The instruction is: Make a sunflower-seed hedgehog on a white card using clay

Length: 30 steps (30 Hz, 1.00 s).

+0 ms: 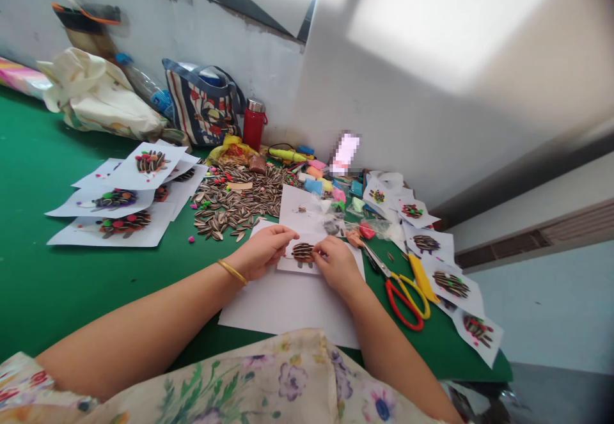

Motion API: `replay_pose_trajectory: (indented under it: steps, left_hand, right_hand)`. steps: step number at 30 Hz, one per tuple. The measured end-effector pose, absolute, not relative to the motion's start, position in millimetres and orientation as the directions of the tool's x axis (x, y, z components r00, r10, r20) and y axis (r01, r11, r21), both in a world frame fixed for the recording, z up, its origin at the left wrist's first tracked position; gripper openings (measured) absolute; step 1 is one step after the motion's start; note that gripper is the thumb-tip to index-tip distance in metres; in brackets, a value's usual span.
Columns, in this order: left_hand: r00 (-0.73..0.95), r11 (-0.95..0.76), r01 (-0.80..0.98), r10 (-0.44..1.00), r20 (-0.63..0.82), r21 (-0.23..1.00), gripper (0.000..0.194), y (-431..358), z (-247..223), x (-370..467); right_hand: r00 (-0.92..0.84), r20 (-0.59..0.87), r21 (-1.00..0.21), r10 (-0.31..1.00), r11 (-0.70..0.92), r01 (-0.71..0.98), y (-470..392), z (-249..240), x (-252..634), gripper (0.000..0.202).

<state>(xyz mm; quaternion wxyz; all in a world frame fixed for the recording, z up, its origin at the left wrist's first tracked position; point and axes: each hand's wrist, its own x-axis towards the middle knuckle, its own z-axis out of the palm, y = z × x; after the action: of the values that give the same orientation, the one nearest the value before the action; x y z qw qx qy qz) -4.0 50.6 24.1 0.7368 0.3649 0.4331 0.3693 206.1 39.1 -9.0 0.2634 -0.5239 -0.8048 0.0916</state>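
Note:
A small white card [293,266] lies on white paper sheets in front of me. On it sits a hedgehog-like figure made of striped sunflower seeds [303,251], with grey feet below. My right hand [339,265] is closed in a pinch at the figure's right edge; whatever its fingertips hold is too small to tell. At the card's upper left, my left hand [268,249] has its fingers drawn together, and anything between them is hidden. Under the card, a larger white sheet [288,306] rests on the green table [192,283].
Loose sunflower seeds [244,203] spread behind my left hand. Scissors [405,296] with red and yellow handles lie to the right. Finished-looking seed cards stand in groups at left [144,235] and right [472,286]. Coloured clay packets [314,186], a red flask [254,126] and bags [201,107] line the wall.

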Motion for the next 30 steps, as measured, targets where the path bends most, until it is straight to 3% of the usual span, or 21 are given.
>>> replay_pose_trajectory:
  steps: [4, 8, 14, 21, 30]
  left_hand:
    - [0.369, 0.507, -0.293, 0.842, -0.393, 0.811, 0.013, 51.3, 25.6, -5.2]
    - [0.418, 0.628, -0.435, 0.776, -0.472, 0.646, 0.017, 54.5, 25.8, -7.3]
    - [0.497, 0.693, -0.569, 0.719, -0.486, 0.442, 0.039, 53.7, 30.3, -7.3]
    - [0.621, 0.713, -0.546, 0.697, -0.360, 0.439, 0.055, 49.7, 30.9, -7.3]
    - [0.658, 0.739, -0.495, 0.662, -0.358, 0.456, 0.060, 45.3, 33.8, -6.6]
  right_hand:
    - [-0.311, 0.309, -0.429, 0.899, 0.423, 0.798, 38.4, -6.6, 206.5, 0.012]
    - [-0.300, 0.304, -0.465, 0.904, 0.416, 0.781, 37.6, -1.9, 210.1, 0.009]
    - [-0.253, 0.478, -0.497, 0.841, 0.497, 0.712, 30.2, 10.1, 205.3, 0.011]
    - [-0.325, 0.507, -0.457, 0.798, 0.568, 0.684, 19.0, 16.9, 180.1, 0.017]
    - [-0.360, 0.474, -0.489, 0.804, 0.580, 0.651, 16.5, 14.3, 167.7, 0.024]
